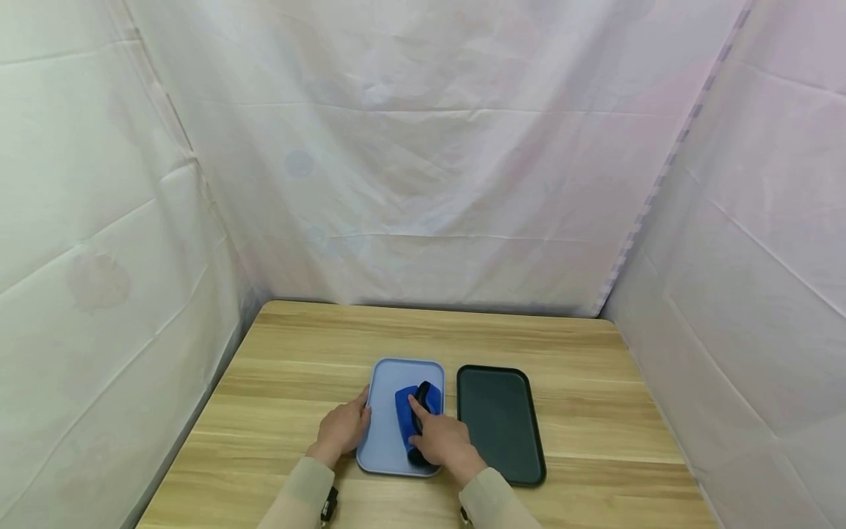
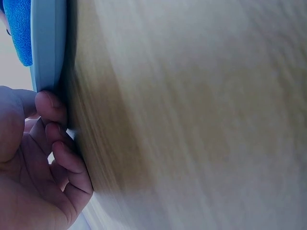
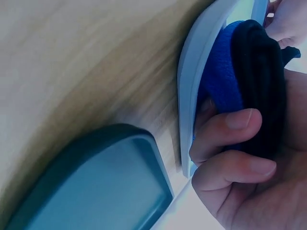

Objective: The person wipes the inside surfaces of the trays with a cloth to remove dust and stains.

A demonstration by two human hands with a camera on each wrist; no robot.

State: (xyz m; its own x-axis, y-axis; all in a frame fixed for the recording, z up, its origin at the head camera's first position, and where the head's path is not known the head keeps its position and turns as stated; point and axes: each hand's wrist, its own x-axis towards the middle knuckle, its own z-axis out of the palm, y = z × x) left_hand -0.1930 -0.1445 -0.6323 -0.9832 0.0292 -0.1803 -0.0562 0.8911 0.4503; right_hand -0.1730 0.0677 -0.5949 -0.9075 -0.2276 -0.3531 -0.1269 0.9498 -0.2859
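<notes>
hands (image 1: 344, 430) (image 1: 444, 438) forward, at light-blue tray (image 1: 383, 435)

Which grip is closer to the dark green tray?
Right. The right grip is just beside the dark green tray; the left grip is farther away, at the left edge of the light blue tray.

Got a pretty loud blue-and-black soft fabric bundle (image 1: 405, 413), plus a plain pale-blue rectangular tray (image 1: 382, 444) and a plain dark-green rectangular tray (image 1: 500, 426). Seeing streaky tan woodgrain on the wooden counter (image 1: 297, 397), faint round blotches on whitish cloth hangings (image 1: 429, 176), beige fabric sleeves (image 1: 305, 486) too.
</notes>
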